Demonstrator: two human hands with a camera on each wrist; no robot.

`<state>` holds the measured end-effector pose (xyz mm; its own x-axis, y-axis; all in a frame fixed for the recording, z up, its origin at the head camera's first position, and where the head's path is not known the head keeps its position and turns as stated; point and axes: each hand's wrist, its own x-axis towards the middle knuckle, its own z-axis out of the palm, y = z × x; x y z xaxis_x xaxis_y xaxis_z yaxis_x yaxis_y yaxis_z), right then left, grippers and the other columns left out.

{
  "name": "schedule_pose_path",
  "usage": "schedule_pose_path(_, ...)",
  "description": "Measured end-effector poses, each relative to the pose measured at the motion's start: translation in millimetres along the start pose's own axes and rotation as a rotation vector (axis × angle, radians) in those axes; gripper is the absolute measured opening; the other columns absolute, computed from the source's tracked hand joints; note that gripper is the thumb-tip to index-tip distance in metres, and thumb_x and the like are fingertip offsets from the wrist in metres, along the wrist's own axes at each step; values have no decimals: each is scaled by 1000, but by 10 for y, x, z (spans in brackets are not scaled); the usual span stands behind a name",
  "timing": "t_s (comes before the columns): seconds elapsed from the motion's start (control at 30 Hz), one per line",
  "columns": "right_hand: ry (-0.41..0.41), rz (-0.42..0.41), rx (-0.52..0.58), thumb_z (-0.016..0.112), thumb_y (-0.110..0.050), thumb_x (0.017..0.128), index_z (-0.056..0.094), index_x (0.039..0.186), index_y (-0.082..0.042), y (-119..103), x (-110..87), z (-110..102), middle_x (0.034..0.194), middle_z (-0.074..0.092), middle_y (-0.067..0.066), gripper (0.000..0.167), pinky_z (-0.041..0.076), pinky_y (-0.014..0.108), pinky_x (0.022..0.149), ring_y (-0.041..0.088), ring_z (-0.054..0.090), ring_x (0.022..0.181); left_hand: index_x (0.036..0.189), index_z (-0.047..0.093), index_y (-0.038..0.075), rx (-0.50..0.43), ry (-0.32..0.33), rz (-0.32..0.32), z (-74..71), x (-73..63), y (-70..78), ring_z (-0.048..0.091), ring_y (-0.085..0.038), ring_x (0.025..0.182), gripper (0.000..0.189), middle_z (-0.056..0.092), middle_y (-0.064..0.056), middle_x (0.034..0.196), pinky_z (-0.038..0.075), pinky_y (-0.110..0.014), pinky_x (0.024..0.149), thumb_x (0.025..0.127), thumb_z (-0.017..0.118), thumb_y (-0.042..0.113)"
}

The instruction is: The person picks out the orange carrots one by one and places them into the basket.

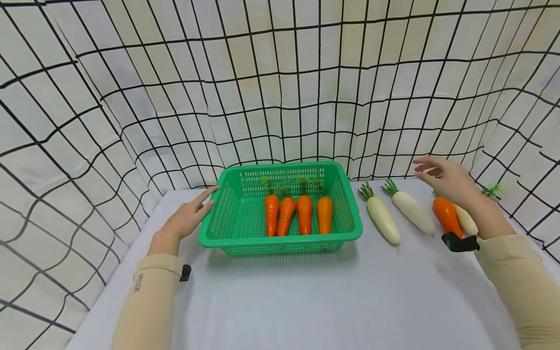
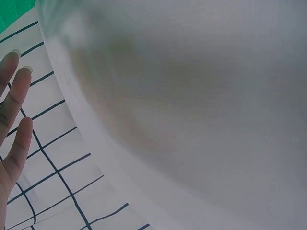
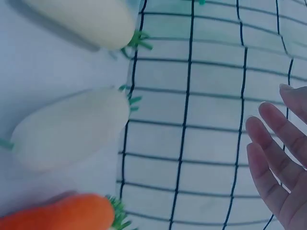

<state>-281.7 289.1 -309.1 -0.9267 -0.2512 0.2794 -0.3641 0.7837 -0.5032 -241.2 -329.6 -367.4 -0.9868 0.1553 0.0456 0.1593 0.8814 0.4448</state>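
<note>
My left hand (image 1: 185,218) rests its fingers at the left rim of a green plastic basket (image 1: 280,241). Inside the basket's right half several orange carrots (image 1: 305,214) lie side by side, leafy tops toward the back wall. My right hand (image 1: 450,180) hovers with nothing in it, fingers loosely bent, above the vegetables to the right. Under that arm lie an orange carrot (image 1: 447,216) and a white radish (image 1: 466,221), both partly hidden by the wrist. Left of them are two more white radishes, one nearer the basket (image 1: 383,220) and one beside the carrot (image 3: 72,129).
A white cloth covers the table (image 1: 280,301). White curtains with a black grid (image 1: 288,87) enclose it at the back and both sides. Green leaves (image 1: 492,189) show beyond the right wrist, near the curtain.
</note>
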Motion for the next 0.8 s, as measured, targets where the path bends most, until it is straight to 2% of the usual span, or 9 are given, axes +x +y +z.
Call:
schedule_pose_path(0.1,21,43,-9,56,-20,107,53,143,0,166,-75,-15,126,62,27,42,53,46,79,45,60,112,165,22,23,2,-2,-4,-3,3,4,55,-55,122,64,52,-38,139,45,-69,91,110,30,55)
schedule_pose_path(0.27,38,116,-5,54,-20,108,52,141,3,429,-179,-7,127,59,33,41,49,61,85,51,56,113,165,21,23,2,-2,-6,-8,3,14,55,-55,123,65,52,-38,138,45,-69,91,110,30,55)
schedule_pose_path(0.4,-40,190,-19,51,-21,108,47,143,7,616,-240,1,132,54,37,45,42,70,92,56,49,118,165,21,23,-1,0,-6,-5,2,17,55,-55,122,64,53,-38,138,45,-70,91,110,30,55)
schedule_pose_path(0.53,-116,258,-47,53,-20,107,41,146,10,757,-290,21,136,48,40,50,35,74,95,60,45,121,165,21,24,-3,-2,-6,2,4,17,55,-54,123,64,53,-37,139,45,-70,92,110,30,55)
schedule_pose_path(0.8,-182,332,-44,57,-17,102,39,146,10,915,-336,86,140,41,42,55,29,77,99,63,36,125,165,20,25,-6,-5,-12,12,-4,26,55,-55,123,63,53,-38,138,45,-70,91,110,30,54)
